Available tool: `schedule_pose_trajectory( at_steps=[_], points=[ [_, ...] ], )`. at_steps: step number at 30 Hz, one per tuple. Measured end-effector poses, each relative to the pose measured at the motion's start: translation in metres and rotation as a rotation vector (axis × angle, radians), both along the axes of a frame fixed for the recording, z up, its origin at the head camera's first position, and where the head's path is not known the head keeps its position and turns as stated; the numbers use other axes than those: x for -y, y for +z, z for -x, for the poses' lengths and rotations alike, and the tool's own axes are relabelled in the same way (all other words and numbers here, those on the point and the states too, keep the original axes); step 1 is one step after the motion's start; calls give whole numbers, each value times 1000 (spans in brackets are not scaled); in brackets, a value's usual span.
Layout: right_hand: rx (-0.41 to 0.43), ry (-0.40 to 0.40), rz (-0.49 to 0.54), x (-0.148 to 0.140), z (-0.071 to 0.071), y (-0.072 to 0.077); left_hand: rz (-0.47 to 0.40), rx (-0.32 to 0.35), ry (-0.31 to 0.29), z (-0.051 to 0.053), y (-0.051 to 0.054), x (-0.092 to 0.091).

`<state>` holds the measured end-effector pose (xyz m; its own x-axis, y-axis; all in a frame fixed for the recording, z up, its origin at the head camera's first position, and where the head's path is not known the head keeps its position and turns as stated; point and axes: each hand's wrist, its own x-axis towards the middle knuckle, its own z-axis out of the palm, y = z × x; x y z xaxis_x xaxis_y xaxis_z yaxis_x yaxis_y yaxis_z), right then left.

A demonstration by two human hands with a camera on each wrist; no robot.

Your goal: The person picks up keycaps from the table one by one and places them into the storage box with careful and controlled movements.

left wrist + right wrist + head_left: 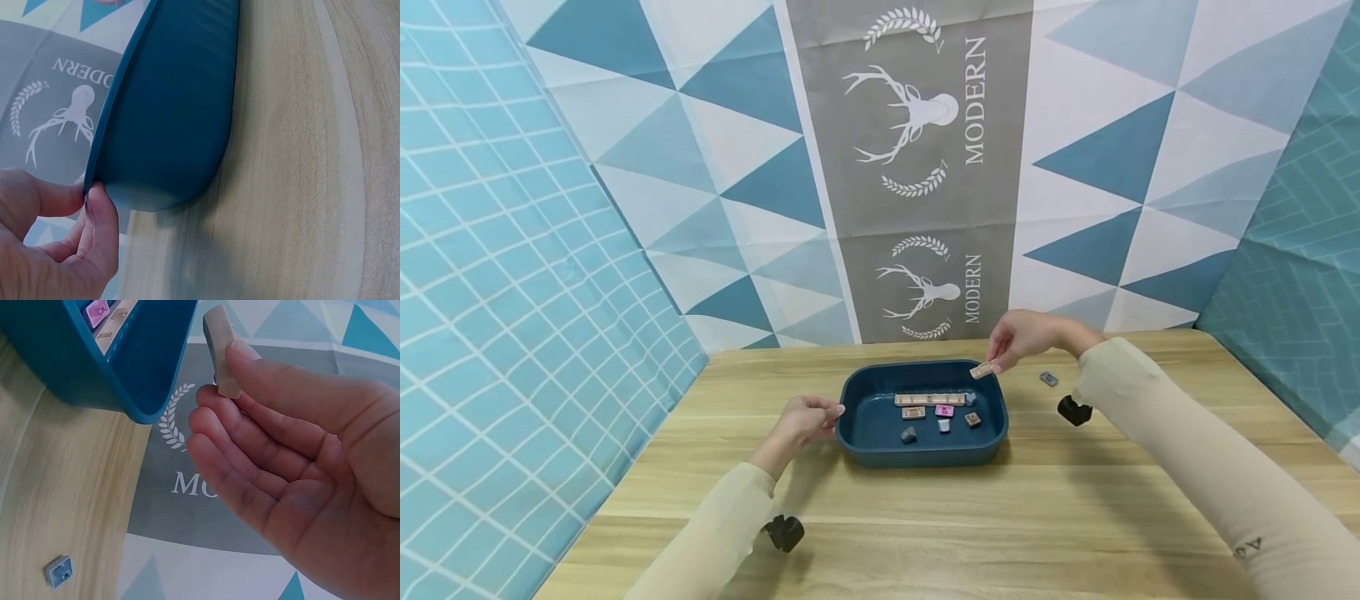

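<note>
A dark blue basin [917, 457] with rounded corners stands on the wooden table. My left hand [805, 421] pinches its left rim between thumb and fingers; the left wrist view shows the thumb on one side of the rim [103, 125]. Over the basin's back right corner, my right hand [1026, 333] pinches a small beige rectangular block [982, 369] between thumb and fingertips. In the right wrist view this block [220, 350] is tilted up, beside the rim. Inside the basin lie a long beige strip [929, 400], a beige block [913, 412], and a pink block [944, 411].
Also in the basin are a grey piece [908, 435], a white piece [943, 425] and a small brown block [973, 419]. A grey-blue block [1048, 379] lies on the table [925, 533] right of the basin. A patterned cloth [917, 208] hangs behind the table.
</note>
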<state>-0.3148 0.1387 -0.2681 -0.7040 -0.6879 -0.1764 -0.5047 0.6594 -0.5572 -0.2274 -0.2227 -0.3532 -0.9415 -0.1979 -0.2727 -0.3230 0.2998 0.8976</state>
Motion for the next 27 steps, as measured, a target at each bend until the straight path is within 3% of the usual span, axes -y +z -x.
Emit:
schedule_pose_trajectory(
  at_steps=[18, 27],
  points=[
    [16, 24, -14, 18, 2, -2, -7, -9, -18, -5, 7, -2],
    [17, 48, -19, 33, 4, -6, 2, -1, 1, -2, 3, -2]
  ],
)
